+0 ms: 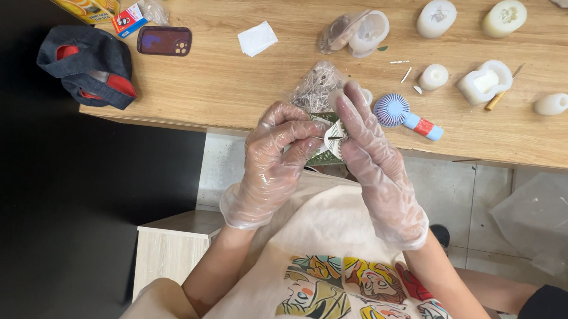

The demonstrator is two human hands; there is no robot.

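A single head-worn camera looks steeply down from above the person's chest, close over both gloved hands at the near edge of the wooden table (249, 90), with tiled floor (468, 192) showing below.

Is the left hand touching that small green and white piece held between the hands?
Touching. The head view shows the gloved left hand pinching the edge of the green and white piece, with the right hand against its other side.

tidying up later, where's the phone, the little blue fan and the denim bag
phone (164, 40): head view, middle of its dark back
blue fan (392, 110): head view, round ribbed head
denim bag (94, 56): head view, dark top fabric
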